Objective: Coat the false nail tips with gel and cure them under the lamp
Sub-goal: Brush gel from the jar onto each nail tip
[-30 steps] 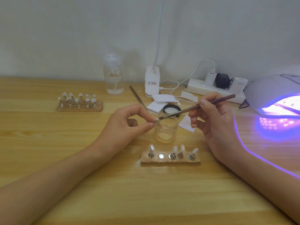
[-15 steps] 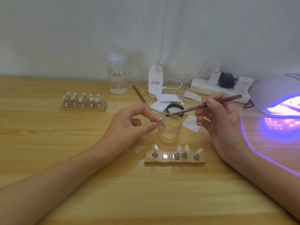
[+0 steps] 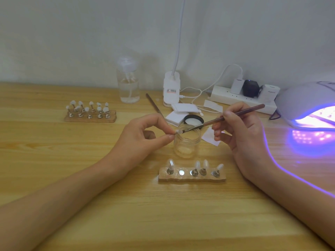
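— Where's the tip being coated?
— The nail tip [image 3: 179, 131] sits just above the left rim of the gel jar [image 3: 187, 144]. It is pinched between the thumb and forefinger of the left hand [image 3: 145, 136], with the other fingers curled loosely behind. I'd guess it is held over the jar so a stray drip falls back into the gel, not onto the table [image 3: 72, 160].
— And the brush?
— The brush [image 3: 226, 117] reaches across the jar's mouth, bristles touching the tip. The right hand [image 3: 243, 131], to the right of the jar, grasps the handle like a pen, fingers curled round it. That grip suits fine strokes, and the gel is directly below for a reload.
— Where does the tip go afterwards?
— Probably to the holder strip [image 3: 192, 177] just in front of the jar. Four tips stand on it, and one bare magnet [image 3: 181, 172] is free. Keeping the strip close means a short carry with wet gel.
— The lid?
— The black lid [image 3: 193, 121] lies just behind the jar, out of the brush's path.
— The other rack?
— A second rack [image 3: 90, 116], full of tips, sits well to the left of the jar and further back. I cannot tell whether those are coated.
— And curing?
— The lamp [image 3: 304, 98] stands well to the right of the jar, lit violet, with its opening towards the hands. This strip's cure looks not yet done.
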The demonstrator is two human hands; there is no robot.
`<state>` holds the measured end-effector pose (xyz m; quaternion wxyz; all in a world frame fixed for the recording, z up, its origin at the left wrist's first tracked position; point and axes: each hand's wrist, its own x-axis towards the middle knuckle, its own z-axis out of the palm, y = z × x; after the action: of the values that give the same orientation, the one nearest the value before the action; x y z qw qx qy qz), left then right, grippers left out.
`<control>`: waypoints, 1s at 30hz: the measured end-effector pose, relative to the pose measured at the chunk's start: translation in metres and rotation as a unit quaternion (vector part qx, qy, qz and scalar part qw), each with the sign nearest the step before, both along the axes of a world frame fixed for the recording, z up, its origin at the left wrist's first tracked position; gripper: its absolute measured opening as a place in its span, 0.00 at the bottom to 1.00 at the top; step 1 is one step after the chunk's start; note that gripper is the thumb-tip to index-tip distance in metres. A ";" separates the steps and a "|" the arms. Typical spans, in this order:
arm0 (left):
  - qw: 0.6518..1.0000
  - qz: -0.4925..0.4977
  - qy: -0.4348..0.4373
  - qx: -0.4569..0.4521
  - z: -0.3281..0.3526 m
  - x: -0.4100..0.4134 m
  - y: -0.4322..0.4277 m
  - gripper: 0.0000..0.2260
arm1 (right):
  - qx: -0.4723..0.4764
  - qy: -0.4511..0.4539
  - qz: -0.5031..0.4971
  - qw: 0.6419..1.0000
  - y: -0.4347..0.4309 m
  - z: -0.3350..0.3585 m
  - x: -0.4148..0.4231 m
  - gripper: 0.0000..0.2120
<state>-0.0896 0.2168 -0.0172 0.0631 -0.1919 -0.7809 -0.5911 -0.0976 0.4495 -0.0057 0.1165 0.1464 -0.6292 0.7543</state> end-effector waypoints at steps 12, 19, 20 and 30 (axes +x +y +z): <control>1.000 0.002 -0.001 0.000 0.000 0.000 0.000 0.06 | -0.026 -0.002 0.010 1.000 0.000 0.001 -0.001 0.09; 1.000 0.001 -0.001 0.000 0.001 0.000 0.001 0.06 | -0.005 -0.002 0.002 1.000 0.000 0.000 0.000 0.08; 1.000 0.001 -0.001 -0.001 0.000 0.000 0.001 0.06 | -0.014 -0.004 -0.001 1.000 0.001 0.000 -0.001 0.08; 1.000 0.004 -0.006 -0.003 0.003 0.001 0.001 0.05 | -0.029 -0.008 -0.007 1.000 0.002 0.000 -0.001 0.11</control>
<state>-0.0882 0.2178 -0.0147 0.0598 -0.1855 -0.7837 -0.5897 -0.0984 0.4511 -0.0056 0.1211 0.1329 -0.6089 0.7726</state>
